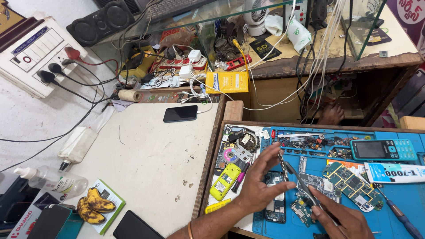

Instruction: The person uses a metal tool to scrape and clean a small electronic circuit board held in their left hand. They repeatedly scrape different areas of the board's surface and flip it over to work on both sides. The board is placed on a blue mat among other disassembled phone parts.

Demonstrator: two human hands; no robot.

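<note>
Left hand (261, 186) and right hand (345, 219) over cluttered blue mat (407, 194).

two overripe blackened bananas (93, 206), one clear plastic spray bottle (53, 179), three black plugs (55, 68) in wall socket, one yellow keypad phone (225, 181), one teal keypad phone (383, 149)

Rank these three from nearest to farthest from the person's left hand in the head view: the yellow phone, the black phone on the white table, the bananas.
Measured from the left hand:
1. Yellow phone, just left of it, in the tray.
2. Black phone, up and left, on the white table.
3. Bananas, far left, near the table's front edge.
</note>
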